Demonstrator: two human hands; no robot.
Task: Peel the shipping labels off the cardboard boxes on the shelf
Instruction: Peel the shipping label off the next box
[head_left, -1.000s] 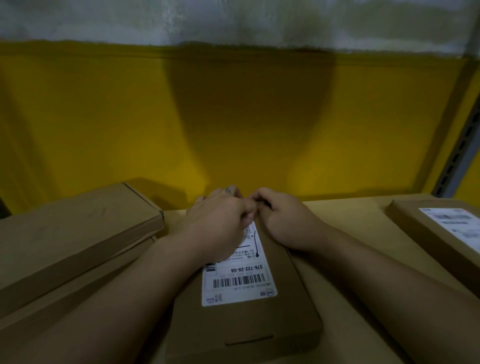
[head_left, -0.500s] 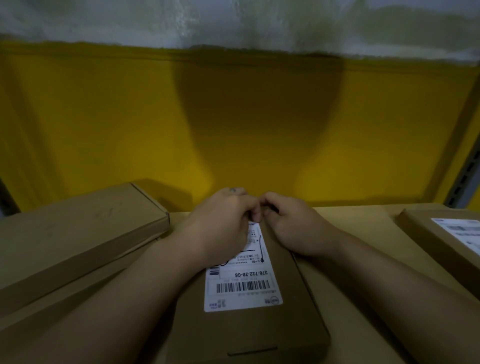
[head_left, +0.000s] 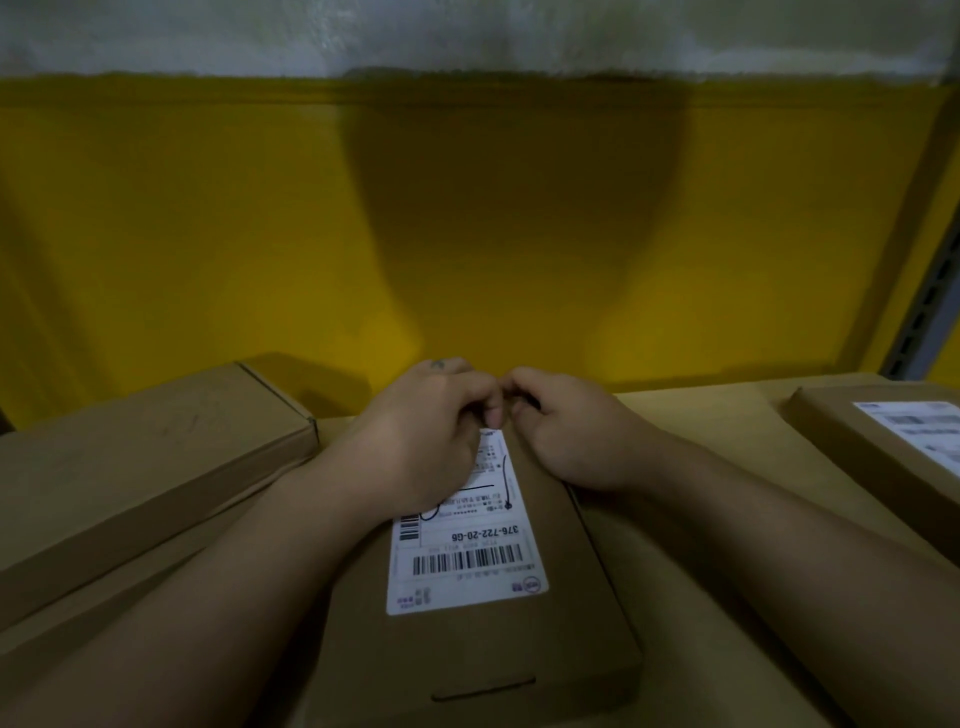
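Head view: I saw left hand (head_left: 415, 441) and right hand (head_left: 566, 436) curled over the shipping label (head_left: 467, 561); any pinch was hidden, I couldn't tell.

Four boxes (head_left: 483, 654) (head_left: 878, 441) (head_left: 150, 457) (head_left: 130, 582), two labels (head_left: 467, 566) (head_left: 919, 426), two hands (head_left: 415, 447) (head_left: 571, 441)

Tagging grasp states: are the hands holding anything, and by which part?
Cannot tell for sure. Left hand and right hand curl fingers at the label's far edge; any pinch is hidden behind them.

Flat cardboard boxes (head_left: 483, 654) lie on the shelf (head_left: 717, 426).
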